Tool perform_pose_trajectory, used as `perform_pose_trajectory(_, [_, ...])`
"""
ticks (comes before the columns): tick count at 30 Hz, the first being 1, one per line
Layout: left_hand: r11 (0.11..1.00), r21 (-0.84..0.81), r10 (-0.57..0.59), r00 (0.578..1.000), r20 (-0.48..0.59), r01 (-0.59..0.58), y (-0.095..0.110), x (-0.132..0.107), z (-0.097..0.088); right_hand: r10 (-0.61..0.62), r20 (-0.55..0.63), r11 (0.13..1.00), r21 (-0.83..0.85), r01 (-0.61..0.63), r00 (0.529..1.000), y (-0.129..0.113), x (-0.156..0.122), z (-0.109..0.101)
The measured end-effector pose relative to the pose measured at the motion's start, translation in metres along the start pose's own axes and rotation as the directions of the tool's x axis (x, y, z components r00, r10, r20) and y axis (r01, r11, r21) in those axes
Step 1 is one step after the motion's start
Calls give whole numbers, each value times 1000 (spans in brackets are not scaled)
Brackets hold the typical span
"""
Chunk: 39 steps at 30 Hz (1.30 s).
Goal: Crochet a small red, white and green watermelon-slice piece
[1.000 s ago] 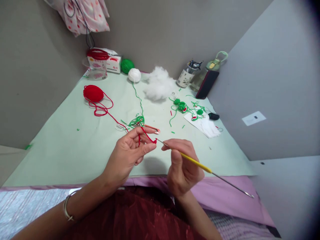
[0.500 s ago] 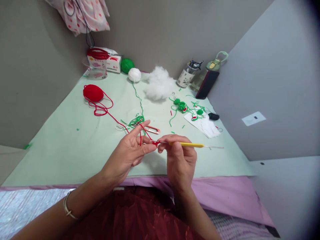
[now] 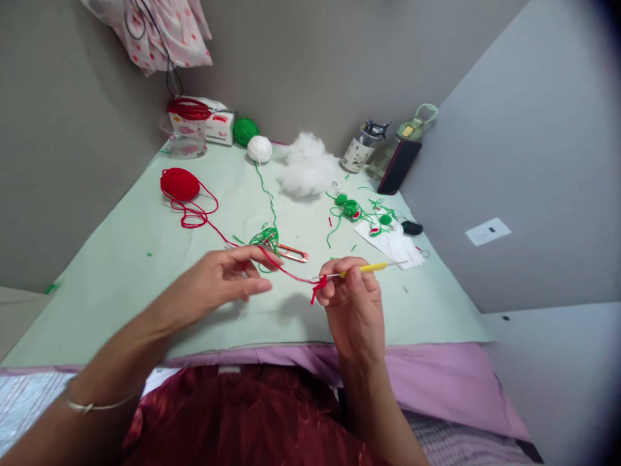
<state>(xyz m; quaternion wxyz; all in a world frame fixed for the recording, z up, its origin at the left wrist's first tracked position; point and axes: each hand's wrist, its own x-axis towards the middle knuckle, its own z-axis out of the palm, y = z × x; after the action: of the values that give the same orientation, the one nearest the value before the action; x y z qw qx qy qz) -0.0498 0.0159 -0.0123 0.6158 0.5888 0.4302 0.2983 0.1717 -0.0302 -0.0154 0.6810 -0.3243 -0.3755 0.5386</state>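
Observation:
My right hand (image 3: 356, 298) is closed round a crochet hook (image 3: 371, 267) with a yellow handle, its metal tip pointing left. A small piece of red crochet (image 3: 320, 285) sits on the hook near the tip, a short tail hanging down. From it the red yarn (image 3: 294, 276) runs left across the index finger of my left hand (image 3: 237, 275). The left thumb and fingers are apart, gripping nothing. The yarn leads back to a red ball of yarn (image 3: 180, 184) at the table's left. Just beyond my left hand lie orange-handled thread snips (image 3: 294, 253) and a green yarn tangle (image 3: 264, 239).
At the back stand a clear plastic cup (image 3: 189, 145), a tissue box (image 3: 220, 129), green yarn (image 3: 246, 131), white yarn (image 3: 259, 149), white stuffing (image 3: 308, 168), a pen cup (image 3: 359, 152), a bottle (image 3: 383, 158) and a phone (image 3: 400, 167). Green crochet pieces (image 3: 350, 208) lie near white paper (image 3: 388, 239).
My left hand has let go of the red crochet piece and moved left, its fingers spreading. The piece now hangs on the hook, which my right hand holds slightly higher.

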Motion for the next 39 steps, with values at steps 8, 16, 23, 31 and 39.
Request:
perform_pose_trajectory(8, [844,365,535,674,-510,-394,27,14,-3,57,89,998,28,-59,994,-3,0,8])
perform_pose_trajectory(16, [746,-666,158,971,181,2,41,16,37,-23,142,999,-31,28,990,-10,-4,1])
perform_pose_trajectory(23, [787,-314,460,845,-273,-530,51,4,24,-78,161,997,-16,82,984,-8,-4,-1])
perform_pose_trajectory(31, [956,-157,254,967,29,-247,21,-2,47,-271,231,919,-225,323,934,-8,-5,-4])
perform_pose_trajectory(39, [863,-494,116,993,-10,-105,19,-2,56,-365,207,841,-344,417,908,-5,-6,0])
